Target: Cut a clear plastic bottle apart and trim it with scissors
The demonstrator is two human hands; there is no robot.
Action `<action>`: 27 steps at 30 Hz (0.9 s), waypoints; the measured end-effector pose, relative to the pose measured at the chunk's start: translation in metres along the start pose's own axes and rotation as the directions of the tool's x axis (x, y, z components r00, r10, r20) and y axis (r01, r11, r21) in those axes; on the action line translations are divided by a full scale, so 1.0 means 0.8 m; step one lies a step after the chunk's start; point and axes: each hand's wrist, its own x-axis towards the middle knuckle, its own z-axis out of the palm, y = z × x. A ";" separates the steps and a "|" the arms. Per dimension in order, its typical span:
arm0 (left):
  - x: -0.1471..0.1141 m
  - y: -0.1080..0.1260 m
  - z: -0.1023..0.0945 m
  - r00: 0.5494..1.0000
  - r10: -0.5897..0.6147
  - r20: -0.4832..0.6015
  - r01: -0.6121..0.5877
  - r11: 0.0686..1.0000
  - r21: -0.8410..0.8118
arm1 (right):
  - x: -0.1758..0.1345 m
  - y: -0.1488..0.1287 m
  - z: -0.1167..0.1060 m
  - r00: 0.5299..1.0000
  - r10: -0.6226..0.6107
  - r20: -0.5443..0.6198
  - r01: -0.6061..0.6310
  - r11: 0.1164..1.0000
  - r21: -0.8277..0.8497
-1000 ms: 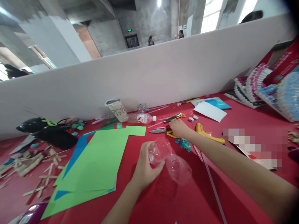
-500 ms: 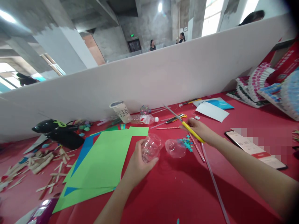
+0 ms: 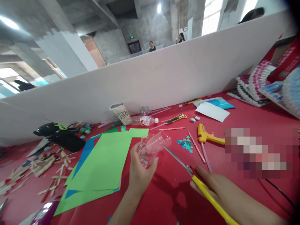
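My left hand (image 3: 138,170) is wrapped round a clear plastic bottle piece (image 3: 143,153), holding it above the red table (image 3: 173,200). A second clear bottle piece (image 3: 159,142), narrower, overlaps it on the right; whether the two are joined I cannot tell. My right hand (image 3: 214,187) grips scissors (image 3: 203,186) with long yellow handles. Their blades point up and left, and the tip reaches the right edge of the plastic, though contact is unclear. Blue star sequins (image 3: 185,143) lie right of the plastic pieces.
Green paper sheets (image 3: 100,162) lie left. A yellow glue gun (image 3: 208,136), striped paper straws (image 3: 196,147), a utility knife (image 3: 176,119) and a plastic bottle (image 3: 145,120) lie beyond my hands. Wooden sticks (image 3: 56,175) are scattered far left. A white partition (image 3: 140,81) stands behind.
The scissors have swung down toward me, their tip now by the plastic. The second bottle piece has moved left from beside the stars to the held one. The glue gun has come into view.
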 end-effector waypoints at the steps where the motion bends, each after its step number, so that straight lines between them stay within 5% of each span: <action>1: -0.003 0.004 -0.002 1.000 0.005 0.002 -0.005 1.000 -0.009 | 0.001 -0.001 0.001 1.000 -0.003 0.010 0.002 1.000 0.019; 11: -0.023 0.033 -0.010 0.995 -0.091 0.033 0.096 0.982 -0.164 | -0.009 -0.010 0.031 0.977 -0.027 0.214 -0.042 0.948 0.314; 18: -0.035 0.031 -0.001 0.999 -0.022 0.037 0.025 0.997 -0.079 | 0.000 -0.024 0.034 0.977 -0.060 0.205 -0.014 0.939 0.343; 27: -0.017 0.040 -0.013 0.982 -0.191 -0.013 0.186 0.967 -0.176 | -0.005 -0.021 0.033 0.965 -0.018 0.261 -0.066 0.949 0.309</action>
